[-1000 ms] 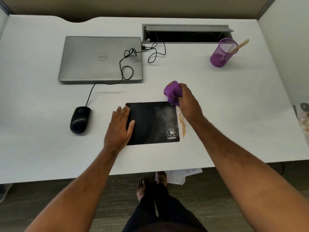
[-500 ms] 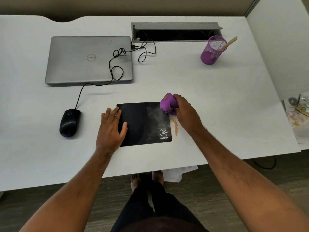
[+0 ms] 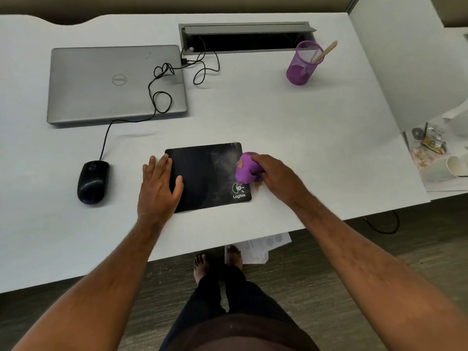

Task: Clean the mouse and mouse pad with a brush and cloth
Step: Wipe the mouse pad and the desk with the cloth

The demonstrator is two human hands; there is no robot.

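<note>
A black Logitek mouse pad [image 3: 205,173] lies near the desk's front edge, with a pale dusty smear on its right half. My left hand [image 3: 159,186] rests flat on the pad's left edge, fingers spread. My right hand [image 3: 276,177] grips a balled purple cloth [image 3: 245,168] pressed on the pad's right edge, just above the logo; the cloth carries a brownish stain. A black wired mouse [image 3: 93,181] sits on the desk left of the pad. A wooden brush handle [image 3: 325,51] sticks out of a purple mesh cup [image 3: 302,64] at the back right.
A closed grey laptop [image 3: 114,83] lies at the back left, the mouse cable [image 3: 157,97] looping over it to a cable tray [image 3: 245,36]. A side surface on the right holds paper cups [image 3: 445,168] and clutter. My bare feet are below the desk edge.
My right hand has drawn the purple cloth from beyond the pad's far right corner down along its right edge toward the logo. The left hand stays on the pad.
</note>
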